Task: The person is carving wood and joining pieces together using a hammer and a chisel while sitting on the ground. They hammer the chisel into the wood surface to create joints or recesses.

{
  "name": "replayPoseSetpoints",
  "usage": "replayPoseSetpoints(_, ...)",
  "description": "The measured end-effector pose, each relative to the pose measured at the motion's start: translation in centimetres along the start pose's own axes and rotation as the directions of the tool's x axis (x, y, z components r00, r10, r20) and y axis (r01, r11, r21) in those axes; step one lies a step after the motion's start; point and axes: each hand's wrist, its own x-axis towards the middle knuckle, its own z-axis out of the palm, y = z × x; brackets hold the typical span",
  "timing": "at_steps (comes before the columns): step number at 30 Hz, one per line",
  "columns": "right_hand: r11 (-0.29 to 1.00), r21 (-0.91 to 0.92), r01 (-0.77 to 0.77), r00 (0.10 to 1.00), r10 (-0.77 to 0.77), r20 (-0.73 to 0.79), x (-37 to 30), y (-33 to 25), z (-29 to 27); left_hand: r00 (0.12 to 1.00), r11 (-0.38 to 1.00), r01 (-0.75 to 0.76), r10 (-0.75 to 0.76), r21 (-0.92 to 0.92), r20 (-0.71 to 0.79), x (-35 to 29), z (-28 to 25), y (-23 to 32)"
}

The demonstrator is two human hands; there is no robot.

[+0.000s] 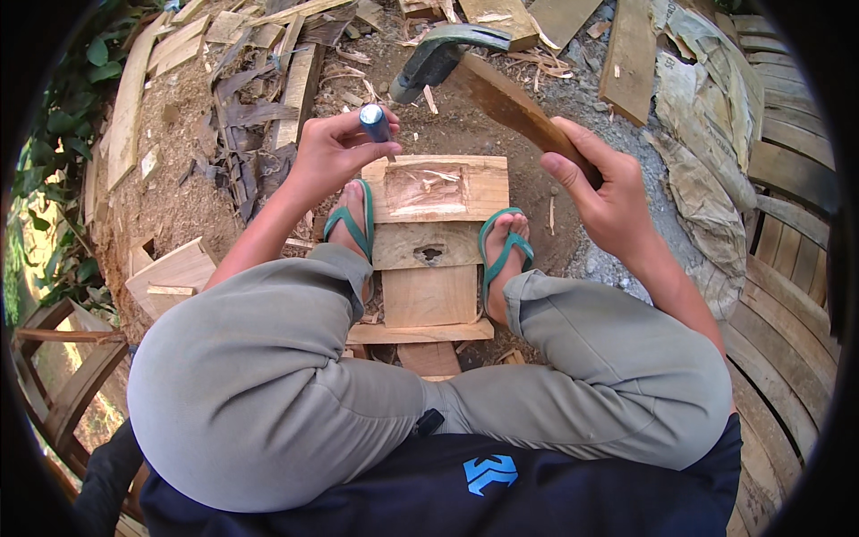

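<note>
My left hand (pixel 329 154) grips a chisel with a blue handle (pixel 375 122), its tip at the upper left corner of a wooden block (pixel 488 183). A shallow rectangular recess (pixel 425 186) is cut into the block's top. My right hand (pixel 601 195) holds the wooden handle of a hammer (pixel 514 106), whose dark metal head (pixel 438 52) is raised above and behind the chisel. Both feet in green flip-flops (pixel 503 249) rest on either side of the boards under the block.
A second board with a dark knot hole (pixel 429 253) lies below the block. Wood offcuts and bark (pixel 259 107) litter the dirt at upper left. Planks (pixel 631 54) and crumpled sacking (pixel 707 170) lie at right, with slatted wooden pieces (pixel 787 268) beyond.
</note>
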Motion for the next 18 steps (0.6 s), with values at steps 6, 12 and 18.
replayPoseSetpoints(6, 0.995, 0.047, -0.087, 0.994, 0.084, 0.067, 0.1, -0.8, -0.3, 0.999, 0.999, 0.007, -0.008, 0.043, 0.033, -0.4, 0.0, -0.2)
replayPoseSetpoints(12, 0.996, 0.033, -0.086, 0.994, 0.084, 0.07, 0.1, -1.0, -0.4, 0.995, 0.994, -0.095, 0.093, 0.062, 0.034, -0.7, 0.3, -1.0)
replayPoseSetpoints(18, 0.999, 0.04, 0.01, 1.0, -0.011, 0.022, 0.1, -0.4, 0.3, 0.995, 0.997, -0.078, 0.076, 0.025, 0.057, -0.9, 0.6, -0.8)
